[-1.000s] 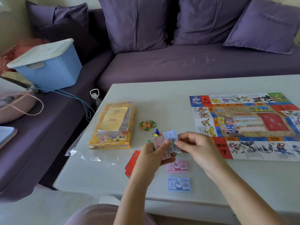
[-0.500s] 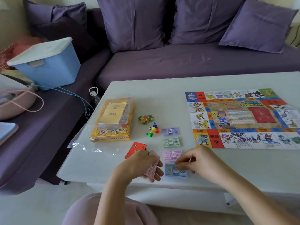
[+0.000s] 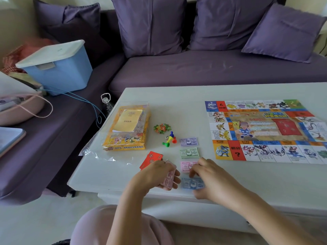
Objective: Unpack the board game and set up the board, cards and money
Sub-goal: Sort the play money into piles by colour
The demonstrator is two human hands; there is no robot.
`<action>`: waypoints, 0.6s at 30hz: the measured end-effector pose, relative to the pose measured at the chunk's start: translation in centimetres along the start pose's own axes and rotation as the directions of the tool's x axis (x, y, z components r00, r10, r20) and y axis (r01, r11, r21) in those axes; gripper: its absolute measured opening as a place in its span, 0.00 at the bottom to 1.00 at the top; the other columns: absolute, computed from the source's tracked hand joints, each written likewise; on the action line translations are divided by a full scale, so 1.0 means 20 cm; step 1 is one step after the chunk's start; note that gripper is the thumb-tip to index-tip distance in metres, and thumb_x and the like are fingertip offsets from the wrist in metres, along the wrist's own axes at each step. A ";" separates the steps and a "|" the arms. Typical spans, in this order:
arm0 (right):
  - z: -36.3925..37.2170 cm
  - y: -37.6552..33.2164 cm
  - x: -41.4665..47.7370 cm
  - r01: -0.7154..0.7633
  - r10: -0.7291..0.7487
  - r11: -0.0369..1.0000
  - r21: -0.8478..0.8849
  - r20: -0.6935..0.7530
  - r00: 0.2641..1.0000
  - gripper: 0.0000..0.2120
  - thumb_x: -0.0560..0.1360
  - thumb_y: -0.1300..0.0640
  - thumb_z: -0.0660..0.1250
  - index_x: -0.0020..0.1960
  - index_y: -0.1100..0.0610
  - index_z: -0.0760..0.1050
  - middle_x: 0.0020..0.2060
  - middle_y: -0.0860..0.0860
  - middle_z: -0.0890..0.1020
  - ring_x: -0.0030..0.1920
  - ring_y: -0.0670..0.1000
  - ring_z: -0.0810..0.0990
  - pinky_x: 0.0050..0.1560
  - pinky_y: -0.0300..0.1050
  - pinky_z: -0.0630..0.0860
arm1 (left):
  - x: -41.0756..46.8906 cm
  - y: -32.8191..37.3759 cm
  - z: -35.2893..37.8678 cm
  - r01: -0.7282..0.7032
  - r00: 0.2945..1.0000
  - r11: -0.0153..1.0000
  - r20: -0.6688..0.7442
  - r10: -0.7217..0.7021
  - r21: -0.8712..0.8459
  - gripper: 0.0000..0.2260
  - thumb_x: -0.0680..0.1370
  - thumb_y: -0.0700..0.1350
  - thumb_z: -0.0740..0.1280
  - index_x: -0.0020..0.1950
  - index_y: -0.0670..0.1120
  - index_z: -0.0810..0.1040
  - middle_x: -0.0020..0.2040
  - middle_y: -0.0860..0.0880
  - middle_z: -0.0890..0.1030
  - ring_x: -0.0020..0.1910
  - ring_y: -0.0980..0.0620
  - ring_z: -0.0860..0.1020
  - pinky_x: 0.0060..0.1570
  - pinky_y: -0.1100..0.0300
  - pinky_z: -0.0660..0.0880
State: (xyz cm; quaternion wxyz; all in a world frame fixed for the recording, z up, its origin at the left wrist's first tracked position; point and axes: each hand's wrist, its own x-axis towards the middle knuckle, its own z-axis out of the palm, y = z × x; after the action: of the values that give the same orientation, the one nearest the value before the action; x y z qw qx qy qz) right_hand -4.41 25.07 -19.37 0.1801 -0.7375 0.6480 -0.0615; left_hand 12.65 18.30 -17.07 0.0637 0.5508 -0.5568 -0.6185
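Note:
The game board (image 3: 265,131) lies unfolded on the right of the white table (image 3: 177,98). Four money piles run in a column: purple (image 3: 188,142), green (image 3: 189,152), pink (image 3: 186,166) and blue (image 3: 192,183). My left hand (image 3: 155,174) grips a stack of pink notes (image 3: 169,179) beside the blue pile. My right hand (image 3: 210,177) rests over the blue and pink piles, fingers bent down onto them. Red cards (image 3: 151,159) lie just beyond my left hand. Coloured pawns (image 3: 169,138) and a heap of small tokens (image 3: 161,128) sit above the money.
The yellow game box (image 3: 127,129) lies in clear wrap at the left of the table with a leaflet on top. A blue bin (image 3: 58,68) and pink bag (image 3: 21,108) sit on the purple sofa (image 3: 212,71). The table's front edge is right under my hands.
My hands came down from chest height to the table's front edge. Purple and green piles now lie in the column. My right hand has settled over the blue pile.

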 end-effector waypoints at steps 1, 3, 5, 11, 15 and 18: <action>0.00 0.00 0.01 0.003 -0.003 1.000 -0.007 0.003 1.000 0.18 0.70 0.50 0.68 0.59 0.51 0.73 0.55 0.47 0.69 0.57 0.48 0.69 0.51 0.42 0.71 | 0.00 0.00 0.00 -0.002 1.000 1.000 0.009 0.002 0.004 0.13 0.82 0.44 0.57 0.48 0.39 0.78 0.51 0.39 0.83 0.43 0.47 0.81 0.44 0.59 0.77; 0.00 -0.02 0.02 0.009 -0.009 1.000 -0.009 0.006 1.000 0.16 0.71 0.51 0.68 0.58 0.52 0.73 0.52 0.47 0.69 0.57 0.49 0.69 0.50 0.42 0.70 | 0.00 0.00 0.01 -0.005 1.000 1.000 0.020 0.005 0.006 0.13 0.82 0.44 0.57 0.49 0.39 0.78 0.51 0.39 0.83 0.43 0.47 0.81 0.43 0.60 0.77; -0.02 -0.03 0.03 0.019 -0.019 1.000 -0.003 0.009 1.000 0.15 0.71 0.52 0.68 0.57 0.53 0.74 0.49 0.46 0.67 0.55 0.48 0.69 0.48 0.42 0.69 | 0.00 0.01 0.01 -0.004 1.000 1.000 0.022 0.004 0.008 0.12 0.82 0.44 0.57 0.50 0.39 0.78 0.50 0.40 0.83 0.43 0.48 0.81 0.42 0.61 0.77; -0.02 -0.03 0.04 0.020 -0.020 0.999 0.037 0.008 1.000 0.14 0.71 0.53 0.68 0.56 0.53 0.74 0.52 0.48 0.71 0.55 0.48 0.69 0.50 0.43 0.71 | 0.00 0.02 0.01 -0.004 1.000 0.999 0.025 0.003 0.041 0.12 0.82 0.44 0.57 0.49 0.40 0.78 0.52 0.40 0.83 0.44 0.48 0.81 0.45 0.60 0.77; 0.01 0.01 0.05 0.050 -0.046 0.992 0.116 -0.037 0.998 0.12 0.71 0.53 0.69 0.53 0.50 0.74 0.50 0.46 0.72 0.51 0.45 0.71 0.48 0.39 0.71 | 0.00 0.02 0.00 -0.016 1.000 1.000 0.006 0.016 -0.019 0.12 0.81 0.43 0.58 0.46 0.40 0.78 0.45 0.42 0.83 0.38 0.49 0.81 0.41 0.61 0.78; 0.00 0.01 0.05 0.056 0.004 0.940 0.335 -0.176 0.984 0.06 0.73 0.56 0.70 0.47 0.49 0.75 0.43 0.44 0.75 0.41 0.40 0.73 0.40 0.32 0.69 | 0.02 0.01 0.00 -0.100 0.994 0.990 -0.050 0.096 -0.102 0.10 0.81 0.43 0.60 0.47 0.41 0.79 0.40 0.45 0.81 0.37 0.51 0.81 0.40 0.61 0.80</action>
State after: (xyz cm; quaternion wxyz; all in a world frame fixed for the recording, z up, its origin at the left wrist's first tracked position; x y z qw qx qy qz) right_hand -4.49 24.08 -19.63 0.2460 -0.6957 0.6312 -0.2388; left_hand 12.40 17.85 -17.12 0.1350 0.5324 -0.5487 -0.6303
